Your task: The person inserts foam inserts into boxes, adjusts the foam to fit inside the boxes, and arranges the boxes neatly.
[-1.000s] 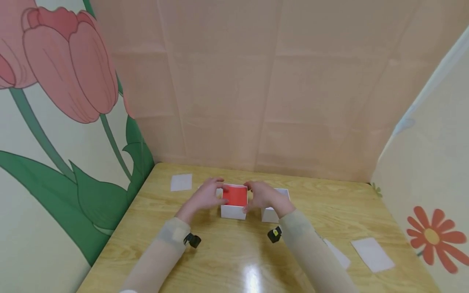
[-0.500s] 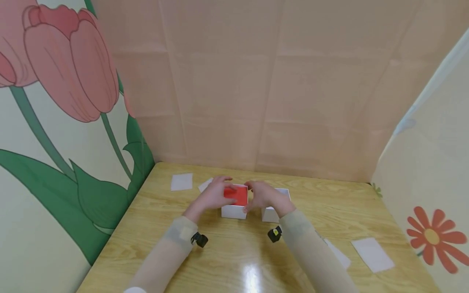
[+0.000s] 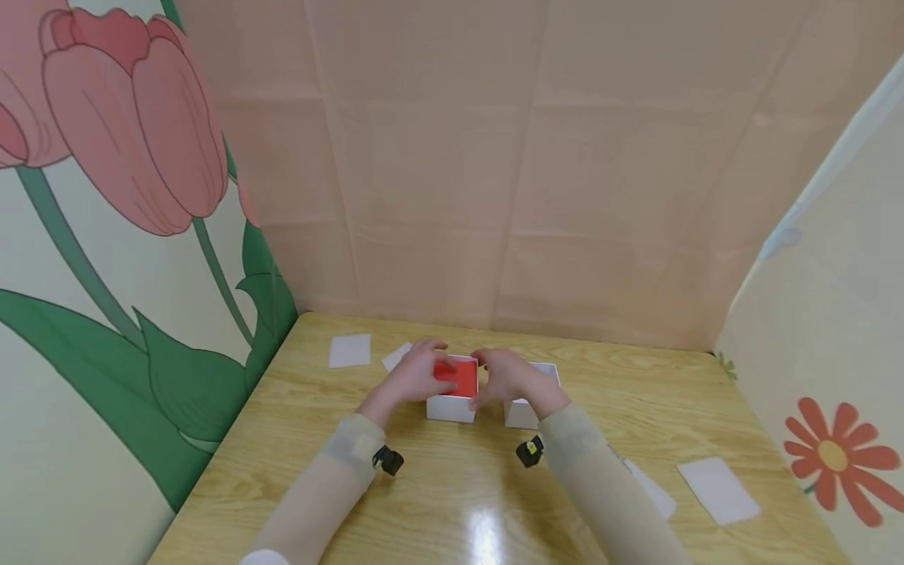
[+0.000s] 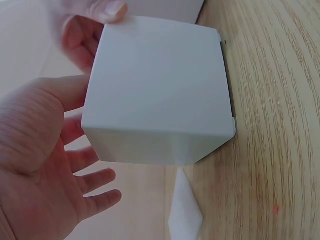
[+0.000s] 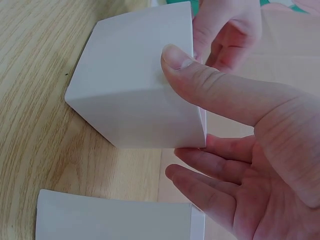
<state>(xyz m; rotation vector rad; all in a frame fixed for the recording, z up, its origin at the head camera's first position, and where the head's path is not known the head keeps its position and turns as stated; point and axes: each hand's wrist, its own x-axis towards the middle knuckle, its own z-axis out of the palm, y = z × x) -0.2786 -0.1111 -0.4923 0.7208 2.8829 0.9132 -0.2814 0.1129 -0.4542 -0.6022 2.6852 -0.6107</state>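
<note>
Two hands are set about one white box, which stands open side up on the wooden table. Only by the head view is a red surface shown inside the box; from both wrists plain white outer walls are seen. The box is pinched by the right hand: in the right wrist view the thumb is seen laid on the near wall, with fingertips set at the far corner. The left hand is held spread at the box's left rim; its outer fingers are shown parted by the left wrist view, but its thumb tip is hidden behind the rim, so whether anything is touched inside cannot be told. Right of the box, a second box is partly covered in the head view, while its side is laid bare from the right wrist. Left of the box, a small sheet and a farther sheet are seen. An orange speck is caught from the left wrist alone.
</note>
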